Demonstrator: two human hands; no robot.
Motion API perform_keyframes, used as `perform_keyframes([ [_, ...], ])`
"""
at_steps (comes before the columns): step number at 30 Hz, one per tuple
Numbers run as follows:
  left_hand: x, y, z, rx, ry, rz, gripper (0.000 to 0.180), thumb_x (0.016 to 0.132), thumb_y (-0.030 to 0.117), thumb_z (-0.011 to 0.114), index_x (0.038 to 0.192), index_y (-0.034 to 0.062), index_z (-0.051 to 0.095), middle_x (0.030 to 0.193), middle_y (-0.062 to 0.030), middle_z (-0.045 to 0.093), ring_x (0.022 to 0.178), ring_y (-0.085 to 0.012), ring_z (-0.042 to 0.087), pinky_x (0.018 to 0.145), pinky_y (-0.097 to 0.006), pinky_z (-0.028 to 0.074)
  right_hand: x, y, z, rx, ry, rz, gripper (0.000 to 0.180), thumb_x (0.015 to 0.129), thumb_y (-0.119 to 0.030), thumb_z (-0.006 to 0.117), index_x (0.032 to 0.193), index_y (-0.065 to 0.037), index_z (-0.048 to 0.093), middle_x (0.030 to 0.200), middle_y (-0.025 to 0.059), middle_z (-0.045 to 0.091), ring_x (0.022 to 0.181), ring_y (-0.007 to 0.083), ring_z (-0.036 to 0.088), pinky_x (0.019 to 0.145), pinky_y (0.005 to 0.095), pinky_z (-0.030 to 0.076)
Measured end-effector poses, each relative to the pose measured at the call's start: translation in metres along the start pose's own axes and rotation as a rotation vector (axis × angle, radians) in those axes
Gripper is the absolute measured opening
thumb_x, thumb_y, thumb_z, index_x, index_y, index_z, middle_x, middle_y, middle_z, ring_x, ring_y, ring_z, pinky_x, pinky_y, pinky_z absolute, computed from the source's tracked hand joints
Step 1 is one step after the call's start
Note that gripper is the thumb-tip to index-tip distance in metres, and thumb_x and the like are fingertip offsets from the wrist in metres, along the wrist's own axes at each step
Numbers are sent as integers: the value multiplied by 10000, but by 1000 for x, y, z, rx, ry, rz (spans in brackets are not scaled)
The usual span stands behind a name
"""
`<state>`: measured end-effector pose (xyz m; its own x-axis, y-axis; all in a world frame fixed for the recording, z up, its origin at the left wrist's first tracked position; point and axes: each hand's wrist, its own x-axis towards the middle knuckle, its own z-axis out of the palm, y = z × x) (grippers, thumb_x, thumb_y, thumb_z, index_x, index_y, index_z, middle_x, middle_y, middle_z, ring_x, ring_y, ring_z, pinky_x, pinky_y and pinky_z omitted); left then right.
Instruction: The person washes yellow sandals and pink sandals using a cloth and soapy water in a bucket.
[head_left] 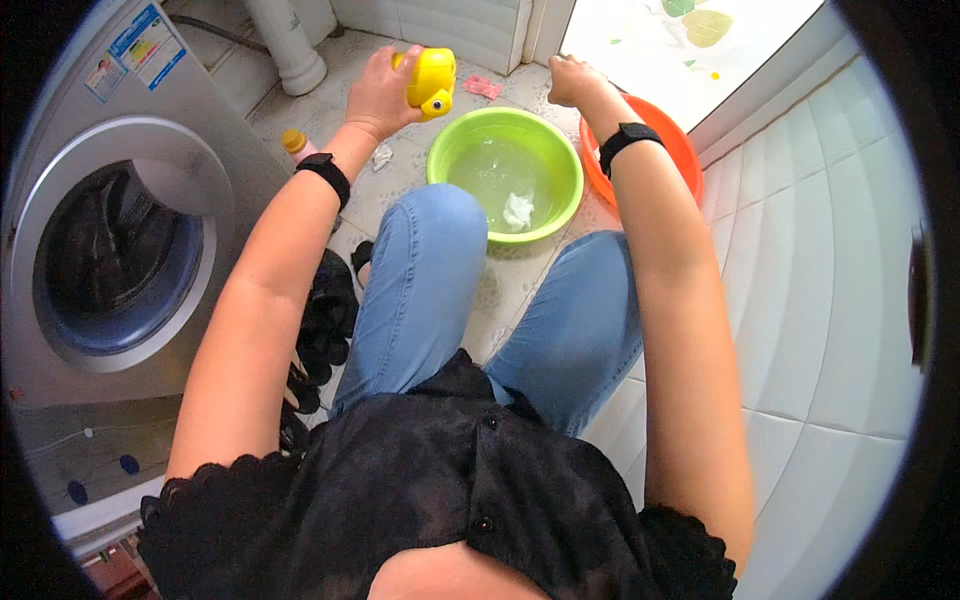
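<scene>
My left hand is closed around a yellow toy duck with a round eye, held up to the left of a green basin. Cloudy water fills the basin's bottom, and a crumpled white cloth lies in it. Out beyond the basin's right rim, my right hand is curled into a fist above the far edge of an orange basin. Whatever its fingers may hold is hidden. My right forearm covers part of the orange basin.
A front-loading washing machine stands at the left, with a yellow-capped bottle beside it. Black shoes line the floor by my left leg. A pink cloth and a white scrap lie on the tiles. White tiled wall bounds the right.
</scene>
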<state>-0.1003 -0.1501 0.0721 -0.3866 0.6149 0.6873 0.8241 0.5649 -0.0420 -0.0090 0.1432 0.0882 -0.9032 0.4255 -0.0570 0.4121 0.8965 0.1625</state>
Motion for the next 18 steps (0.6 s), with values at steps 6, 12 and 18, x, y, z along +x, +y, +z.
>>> perform_keyframes([
  [6,-72,-76,16,-688,117,-1267,808,603,314,855,1270,72,468,1129,-158,607,1051,-305,614,877,-428,515,-12,-47,-2,-105,-127,-165,368,835,-225,611,1178,-94,625,1223,138,633,1118,315,607,940,523,486],
  [12,-125,10,-89,-1377,7,-1432,652,730,363,773,1282,158,492,1172,-75,592,1097,-245,546,962,-480,408,37,43,69,-8,-37,-394,473,789,-272,683,1186,-28,603,1265,204,585,1194,344,543,1017,416,431],
  [18,-250,13,-247,-1810,199,-1420,592,815,289,685,1321,87,455,1267,-117,564,1177,-279,547,1038,-504,413,59,16,80,121,-194,-527,449,792,-245,666,1158,8,610,1152,250,632,1124,359,593,947,403,459],
])
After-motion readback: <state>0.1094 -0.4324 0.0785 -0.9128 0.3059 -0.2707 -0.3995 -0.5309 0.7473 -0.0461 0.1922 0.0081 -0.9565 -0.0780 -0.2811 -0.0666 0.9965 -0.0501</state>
